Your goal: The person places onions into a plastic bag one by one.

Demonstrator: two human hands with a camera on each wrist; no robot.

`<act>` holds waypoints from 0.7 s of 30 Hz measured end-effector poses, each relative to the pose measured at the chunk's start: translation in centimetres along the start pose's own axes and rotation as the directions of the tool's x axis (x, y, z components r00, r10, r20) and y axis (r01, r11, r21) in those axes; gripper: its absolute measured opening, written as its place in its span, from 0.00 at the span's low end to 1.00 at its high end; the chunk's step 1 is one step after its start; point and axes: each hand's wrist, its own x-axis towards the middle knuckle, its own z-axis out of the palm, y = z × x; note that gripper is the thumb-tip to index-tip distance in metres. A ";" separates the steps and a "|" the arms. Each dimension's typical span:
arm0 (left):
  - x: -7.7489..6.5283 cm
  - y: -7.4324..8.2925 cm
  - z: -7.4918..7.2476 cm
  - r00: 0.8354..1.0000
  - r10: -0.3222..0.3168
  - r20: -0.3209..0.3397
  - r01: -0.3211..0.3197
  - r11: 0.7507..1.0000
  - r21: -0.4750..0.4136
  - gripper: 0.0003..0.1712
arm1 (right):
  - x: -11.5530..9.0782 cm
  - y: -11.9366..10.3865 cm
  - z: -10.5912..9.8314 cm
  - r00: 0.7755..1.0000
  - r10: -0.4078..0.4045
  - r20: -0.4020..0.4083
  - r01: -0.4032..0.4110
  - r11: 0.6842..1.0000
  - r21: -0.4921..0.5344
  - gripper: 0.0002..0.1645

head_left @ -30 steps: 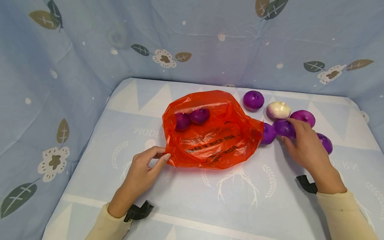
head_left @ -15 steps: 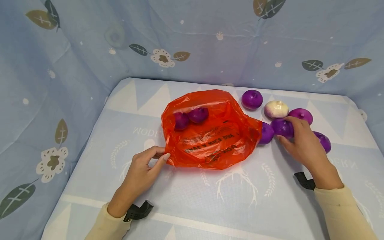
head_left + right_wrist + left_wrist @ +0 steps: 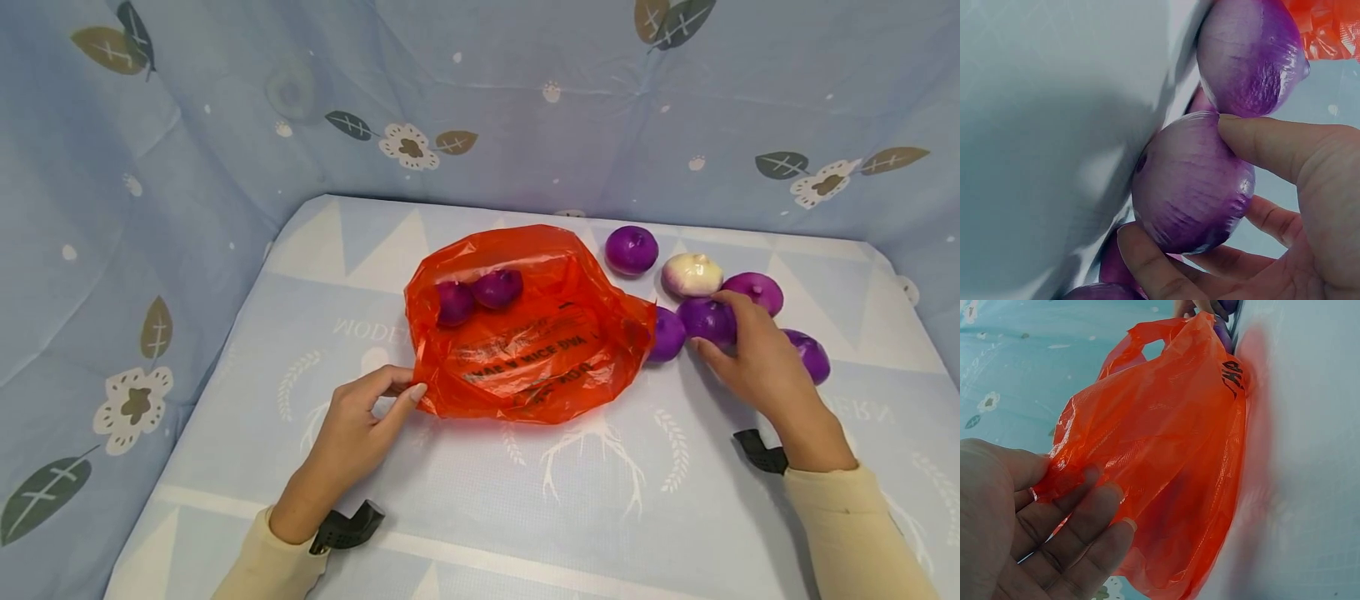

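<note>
An orange-red plastic bag [image 3: 525, 358] lies with its mouth spread on the table, and two purple onions [image 3: 498, 289] show inside it. My left hand [image 3: 360, 429] pinches the bag's near left edge between thumb and fingers; the left wrist view shows the thin plastic [image 3: 1147, 450] caught there. To the right of the bag, my right hand [image 3: 768, 367] grips a purple onion [image 3: 1194, 184], thumb on one side and fingers curled round the other. Another purple onion [image 3: 665, 335] sits between the gripped one and the bag's right edge.
Around my right hand lie a purple onion [image 3: 632, 251] at the back, a pale whitish onion [image 3: 692, 275], a magenta onion [image 3: 754, 293] and a purple onion [image 3: 807, 357] partly behind the hand. A patterned blue curtain [image 3: 525, 108] rises behind the table [image 3: 480, 500].
Hardly anything differs. The view shifts slightly, while both hands keep their holds on the bag and the onion.
</note>
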 end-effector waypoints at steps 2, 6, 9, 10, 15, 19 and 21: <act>0.0 0.0 0.0 1.000 -0.004 0.003 0.004 1.000 -0.003 0.10 | 0.1 0.1 0.1 1.000 0.006 0.002 -0.006 1.000 0.002 0.48; 0.0 0.1 0.0 1.000 -0.008 0.006 0.008 1.000 -0.004 0.09 | 0.2 0.2 0.3 1.000 0.005 0.014 -0.006 1.000 0.015 0.49; 0.0 0.0 0.0 1.000 -0.007 0.006 0.007 1.000 -0.004 0.09 | 0.2 0.3 0.5 1.000 0.002 0.025 -0.002 1.000 0.016 0.49; 0.0 0.0 0.0 1.000 -0.008 0.006 0.008 1.000 -0.004 0.09 | 0.2 0.3 0.5 1.000 0.001 0.028 -0.002 1.000 0.014 0.49; 0.0 0.0 0.0 1.000 -0.006 0.006 0.007 1.000 -0.005 0.09 | 0.2 0.2 0.6 1.000 0.008 0.023 -0.008 1.000 0.001 0.48; 0.0 0.0 0.0 1.000 0.000 0.002 0.000 1.000 0.002 0.09 | 0.2 0.1 0.6 1.000 0.013 0.025 -0.013 1.000 0.002 0.48; 0.0 0.0 0.0 1.000 0.006 -0.001 -0.006 1.000 0.004 0.09 | 0.2 0.2 0.6 0.999 0.017 0.028 -0.017 1.000 0.001 0.49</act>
